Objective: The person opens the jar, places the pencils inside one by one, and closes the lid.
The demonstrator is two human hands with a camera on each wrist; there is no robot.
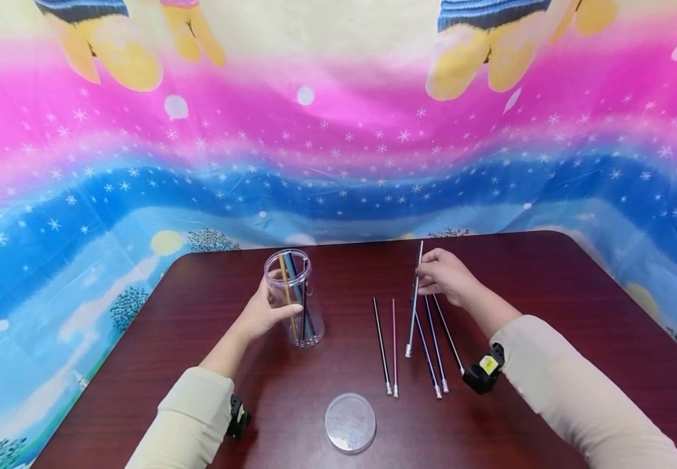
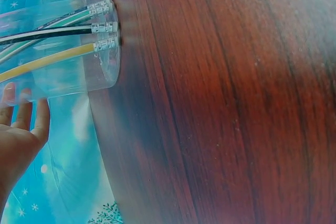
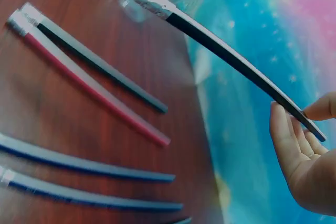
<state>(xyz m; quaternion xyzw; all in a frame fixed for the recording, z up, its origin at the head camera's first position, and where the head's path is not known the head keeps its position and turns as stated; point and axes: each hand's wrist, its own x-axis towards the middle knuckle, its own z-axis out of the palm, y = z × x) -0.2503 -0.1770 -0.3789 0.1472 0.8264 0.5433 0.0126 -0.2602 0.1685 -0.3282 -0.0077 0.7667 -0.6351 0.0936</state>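
My left hand (image 1: 261, 314) grips a clear plastic jar (image 1: 317, 319) that stands on the table, thumb across its near side. Several pencils, a yellow one (image 2: 58, 60) among them, lean inside with eraser ends at the bottom. My right hand (image 1: 448, 277) pinches a dark pencil (image 1: 413, 312) near its upper tip, its eraser end hanging down, to the right of the jar. In the right wrist view this pencil (image 3: 226, 59) looks black with a pale side. Below the right hand lie a black pencil (image 1: 381, 342), a pink pencil (image 1: 394, 345) and several blue and dark pencils (image 1: 429, 355).
A round clear lid (image 1: 350, 422) lies flat near the front of the dark red wood-grain table (image 1: 291, 404). Behind the table hangs a colourful printed cloth (image 1: 338, 156). Black wrist cameras (image 1: 483, 371) are strapped at both sleeves.
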